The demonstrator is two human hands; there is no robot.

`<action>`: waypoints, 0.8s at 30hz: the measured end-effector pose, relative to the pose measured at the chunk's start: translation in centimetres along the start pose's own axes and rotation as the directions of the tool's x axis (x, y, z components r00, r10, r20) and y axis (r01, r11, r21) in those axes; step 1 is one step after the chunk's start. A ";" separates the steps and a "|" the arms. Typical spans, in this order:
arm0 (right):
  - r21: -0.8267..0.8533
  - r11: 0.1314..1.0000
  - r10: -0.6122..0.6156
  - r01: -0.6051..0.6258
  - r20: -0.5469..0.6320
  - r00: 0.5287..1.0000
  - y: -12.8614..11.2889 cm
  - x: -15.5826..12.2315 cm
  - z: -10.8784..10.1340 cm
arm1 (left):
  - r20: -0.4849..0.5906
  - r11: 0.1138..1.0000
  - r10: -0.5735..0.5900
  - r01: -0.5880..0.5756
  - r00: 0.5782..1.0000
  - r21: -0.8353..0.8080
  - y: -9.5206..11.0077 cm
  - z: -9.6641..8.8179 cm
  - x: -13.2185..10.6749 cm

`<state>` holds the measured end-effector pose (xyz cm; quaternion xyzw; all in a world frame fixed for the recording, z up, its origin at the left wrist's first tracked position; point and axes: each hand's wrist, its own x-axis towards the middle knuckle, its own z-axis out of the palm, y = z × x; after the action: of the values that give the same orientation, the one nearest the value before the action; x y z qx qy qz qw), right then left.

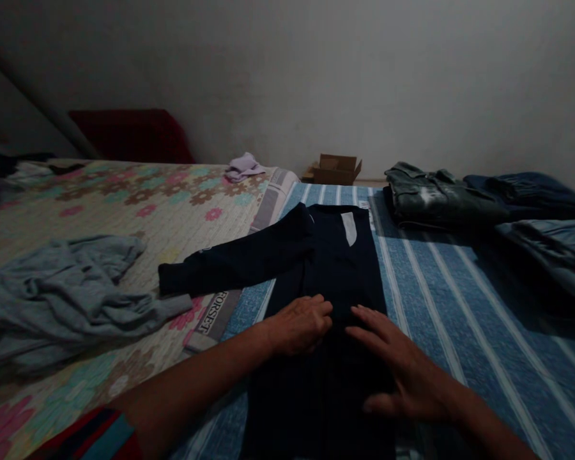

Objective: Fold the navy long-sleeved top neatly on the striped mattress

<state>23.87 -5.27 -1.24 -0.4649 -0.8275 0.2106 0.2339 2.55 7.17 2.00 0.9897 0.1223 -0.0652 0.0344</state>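
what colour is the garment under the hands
The garment is dark navy with a pale patch, clearest in the head view.

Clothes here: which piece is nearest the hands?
The dark navy garment, spread out with one sleeve stretched left. The grey garment lies crumpled; the clothes at right are folded.

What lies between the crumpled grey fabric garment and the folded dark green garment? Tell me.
In the head view, a navy fabric garment lies between the grey garment and the green garment, one sleeve stretched toward the grey one.

Left hand [301, 326] curled, perhaps pinching in the dimness, right hand [409, 370] spread, forearms [196, 383] converging
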 end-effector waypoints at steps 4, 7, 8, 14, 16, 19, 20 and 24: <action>-0.258 0.963 -0.113 0.081 -0.111 0.987 -1.1 -0.6 0.9 | 0.022 1.000 -0.012 0.012 1.000 -0.013 0.0 -0.4 -0.1; -0.365 0.927 -0.153 0.079 -0.177 0.972 -1.5 -0.1 1.6 | 0.037 1.000 -0.009 0.009 0.999 -0.014 -0.1 -0.6 0.0; -0.398 0.915 -0.156 0.070 -0.186 0.970 -1.6 0.2 1.8 | 0.038 1.000 -0.012 0.012 0.999 -0.014 -0.1 -0.6 0.1; -0.490 0.872 -0.165 0.010 -0.273 0.948 -2.0 2.0 2.6 | 0.036 0.999 -0.044 0.044 0.998 -0.012 0.0 -0.5 0.2; -0.435 0.900 -0.176 0.008 -0.347 0.921 -1.8 2.3 2.6 | 0.049 0.999 -0.050 0.051 0.998 -0.010 0.2 -0.7 0.3; -0.287 0.957 -0.165 0.032 -0.453 0.876 -1.0 2.4 2.5 | 0.088 0.997 -0.069 0.071 0.994 -0.014 0.3 -1.0 0.4; -0.252 0.967 -0.166 0.048 -0.470 0.867 -0.8 2.3 2.5 | 0.097 0.997 -0.080 0.082 0.992 -0.016 0.4 -1.0 0.5; -0.214 0.971 -0.200 0.112 -0.453 0.869 -0.4 2.1 2.6 | 0.086 0.993 -0.118 0.118 0.989 0.001 0.5 -0.9 0.8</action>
<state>21.13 -4.00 -2.65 -0.4529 -0.7962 -0.0042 0.4012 3.57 6.94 2.79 0.9770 0.1793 -0.1095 0.0377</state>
